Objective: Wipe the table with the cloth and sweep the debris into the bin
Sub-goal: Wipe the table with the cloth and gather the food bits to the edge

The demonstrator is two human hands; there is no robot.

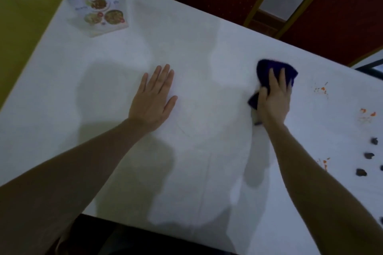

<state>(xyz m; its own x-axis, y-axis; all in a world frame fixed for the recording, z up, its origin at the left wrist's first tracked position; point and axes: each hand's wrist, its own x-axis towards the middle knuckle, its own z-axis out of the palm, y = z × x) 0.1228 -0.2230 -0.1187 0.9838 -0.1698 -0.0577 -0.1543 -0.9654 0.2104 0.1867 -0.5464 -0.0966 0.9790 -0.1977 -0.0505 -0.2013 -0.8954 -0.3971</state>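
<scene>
A dark blue cloth (273,68) lies bunched on the white table (103,68), right of centre. My right hand (273,97) presses down on it, fingers curled over the fabric. My left hand (154,97) rests flat on the table with fingers spread, holding nothing. To the right of the cloth are orange-red smears (321,89) and several small dark lumps of debris (369,155) near the right edge. No bin is in view.
A standing menu card with food pictures (97,4) sits at the table's far left corner. Red chairs with gold frames (335,10) stand behind the far edge. Yellow floor shows at the left. The table's near edge runs along the bottom.
</scene>
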